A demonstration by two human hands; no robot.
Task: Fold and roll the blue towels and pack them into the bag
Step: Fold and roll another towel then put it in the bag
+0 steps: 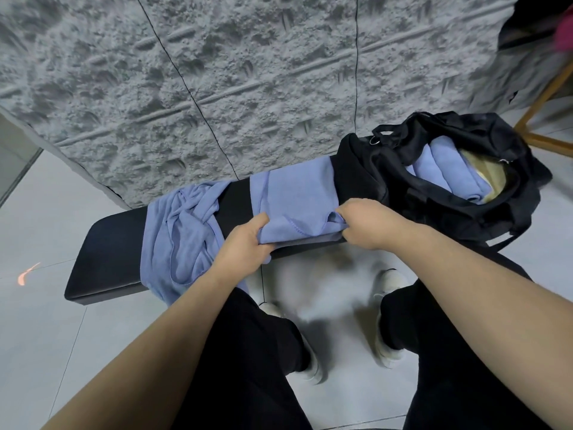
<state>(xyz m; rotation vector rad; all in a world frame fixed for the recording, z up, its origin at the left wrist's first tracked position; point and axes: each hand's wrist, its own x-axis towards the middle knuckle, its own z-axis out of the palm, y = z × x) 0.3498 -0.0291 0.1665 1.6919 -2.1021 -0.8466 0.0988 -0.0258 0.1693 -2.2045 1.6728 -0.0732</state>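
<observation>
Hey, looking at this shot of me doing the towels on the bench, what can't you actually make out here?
Head view only:
- Fingertips of the left hand and right hand: curled into the flat towel.
- How many rolled towels are in the bag: its rim hides the rest.
- The crumpled towel: its lower end is behind the left forearm.
- Shoes and floor under the bench: blurred.

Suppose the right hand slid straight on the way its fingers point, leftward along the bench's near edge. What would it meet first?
Most likely the left hand, which grips the near edge of the same folded towel that the right hand holds. Only that towel's cloth lies between them on the bench; exact depth is unclear.
</observation>
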